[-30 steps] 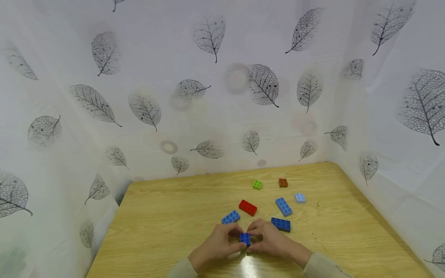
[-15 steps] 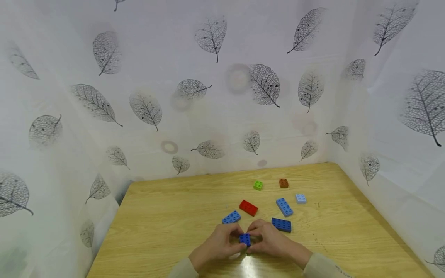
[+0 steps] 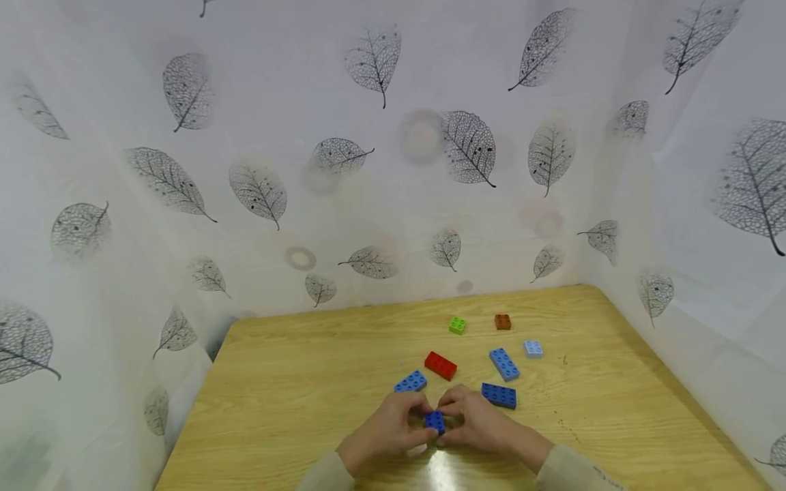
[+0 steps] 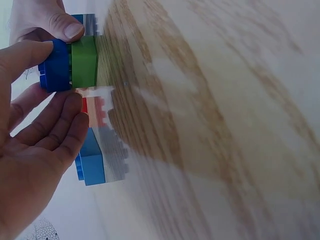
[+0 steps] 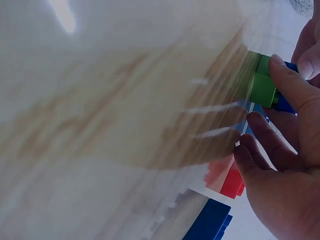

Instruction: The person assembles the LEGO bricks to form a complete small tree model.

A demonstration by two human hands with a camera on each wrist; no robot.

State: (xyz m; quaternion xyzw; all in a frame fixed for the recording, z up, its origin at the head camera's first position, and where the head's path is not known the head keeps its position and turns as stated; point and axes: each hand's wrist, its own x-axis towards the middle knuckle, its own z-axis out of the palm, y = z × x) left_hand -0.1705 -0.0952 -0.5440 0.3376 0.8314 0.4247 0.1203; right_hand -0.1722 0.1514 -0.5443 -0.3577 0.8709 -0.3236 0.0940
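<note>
In the head view both hands meet near the table's front over a small dark blue toy building brick (image 3: 434,421). A green brick (image 4: 85,62) lies directly beneath it, with green studs showing in a narrow gap between the two. My left hand (image 3: 387,428) pinches the blue brick between thumb and index finger, its other fingers loosely bent in the left wrist view. From the other side, my right hand (image 3: 482,424) grips the stack; its thumb (image 5: 290,82) presses on the green brick in the right wrist view. Its index fingertip is partly hidden.
Just beyond the hands lie a blue brick (image 3: 411,382), a red brick (image 3: 441,366) and a long dark blue brick (image 3: 499,395). Farther off are another blue brick (image 3: 504,364), a light blue one (image 3: 533,349), a lime one (image 3: 457,325) and a brown one (image 3: 503,322).
The hands stay almost in place around the blue brick, which looks turned very slightly. The whole head view has shifted a little; the loose bricks lie as before.
</note>
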